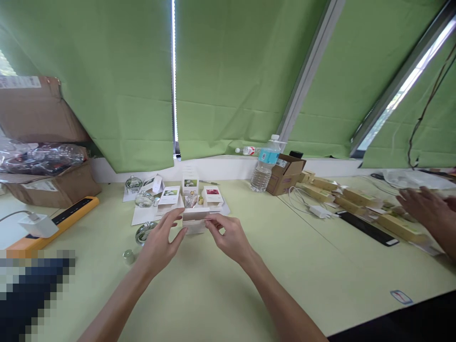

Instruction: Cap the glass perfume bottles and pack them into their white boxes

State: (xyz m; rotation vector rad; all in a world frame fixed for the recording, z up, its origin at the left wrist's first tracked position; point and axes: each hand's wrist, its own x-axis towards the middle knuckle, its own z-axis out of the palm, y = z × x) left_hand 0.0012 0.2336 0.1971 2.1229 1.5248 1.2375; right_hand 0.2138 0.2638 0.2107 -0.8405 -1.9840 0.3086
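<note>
A small white box (pixel 195 222) stands on the table in front of me, its top open towards me. My right hand (pixel 228 235) pinches the box's right upper edge between thumb and fingers. At the box's left side is my left hand (pixel 160 242), thumb and fingers apart; its fingertips are at the box's edge, and whether they touch it I cannot tell. Near my left wrist are a round glass bottle (pixel 144 232) and a pale green cap (pixel 128 257). Behind the box stand white cartons with pictures, one with green (pixel 170 198) and one with red (pixel 213 195), and small gold-topped pieces (pixel 192 199).
Further back are a water bottle (pixel 264 166) and a brown carton (pixel 285 175). An orange power strip (pixel 76 213) and cardboard boxes (pixel 53 185) occupy the left. On the right, another person's hands (pixel 423 209) hover by yellowish boxes (pixel 401 227) and a black strip (pixel 366 229).
</note>
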